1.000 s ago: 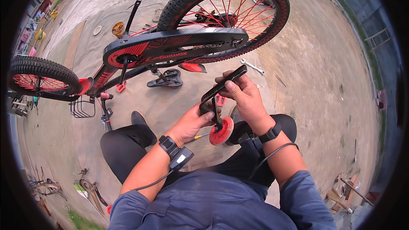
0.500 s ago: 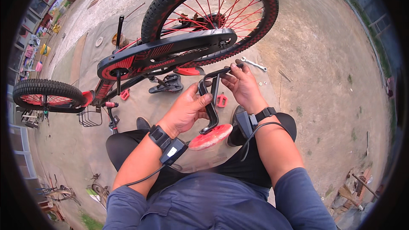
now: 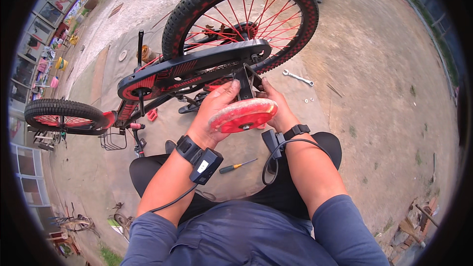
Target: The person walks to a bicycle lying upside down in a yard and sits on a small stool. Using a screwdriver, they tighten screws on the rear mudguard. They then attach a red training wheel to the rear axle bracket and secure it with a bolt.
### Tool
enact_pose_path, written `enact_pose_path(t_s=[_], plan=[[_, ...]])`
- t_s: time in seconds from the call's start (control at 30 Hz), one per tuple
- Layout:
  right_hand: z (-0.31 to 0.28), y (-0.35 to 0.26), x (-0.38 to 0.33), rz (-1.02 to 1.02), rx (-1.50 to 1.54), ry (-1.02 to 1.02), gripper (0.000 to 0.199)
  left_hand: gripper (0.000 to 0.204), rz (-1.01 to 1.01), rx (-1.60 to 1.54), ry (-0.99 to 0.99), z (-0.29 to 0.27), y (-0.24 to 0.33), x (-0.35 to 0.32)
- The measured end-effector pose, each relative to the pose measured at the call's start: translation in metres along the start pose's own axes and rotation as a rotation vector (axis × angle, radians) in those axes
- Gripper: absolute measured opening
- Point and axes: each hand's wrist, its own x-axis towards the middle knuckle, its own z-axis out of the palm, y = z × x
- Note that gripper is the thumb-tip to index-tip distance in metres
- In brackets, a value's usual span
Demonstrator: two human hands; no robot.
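Note:
A red training wheel (image 3: 244,118) on a black metal bracket (image 3: 245,86) is held up in front of me. My left hand (image 3: 209,113) grips the bracket from the left, thumb along its side. My right hand (image 3: 279,109) closes around its right side, with the fingers partly hidden behind the wheel. The bracket's far end is close to the axle end of an upside-down bicycle's rear wheel (image 3: 170,34), just below the black chain guard (image 3: 182,71). Whether it touches the axle I cannot tell.
On the ground mat lie a combination wrench (image 3: 298,78), two small washers (image 3: 309,100) to the right and a screwdriver (image 3: 238,166) between my legs. A red pedal (image 3: 152,115) and the bicycle's front wheel (image 3: 64,113) are to the left.
Both hands have carried the training wheel and bracket forward toward the rear axle. The wheel has tilted so its red face shows, and the screwdriver has come into view.

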Motion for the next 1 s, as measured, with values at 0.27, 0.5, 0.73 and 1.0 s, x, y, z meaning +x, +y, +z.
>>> enact_pose_path(t_s=[0.27,0.5,0.73,1.0], plan=[[0.026,-0.007,-0.010,-0.045,-0.006,0.007,0.029,0.027,0.147,0.014,-0.006,0.021,0.001,0.026],[0.013,0.004,0.021,0.013,0.032,-0.018,0.034,0.026,0.186,0.140,0.078,0.018,0.010,0.056],[0.021,0.002,0.017,0.057,0.055,0.013,0.046,0.028,0.141,0.176,0.071,-0.004,0.021,0.073],[0.022,-0.002,0.026,-0.042,0.085,-0.036,0.036,0.025,0.093,-0.025,0.026,-0.017,0.029,0.046]])
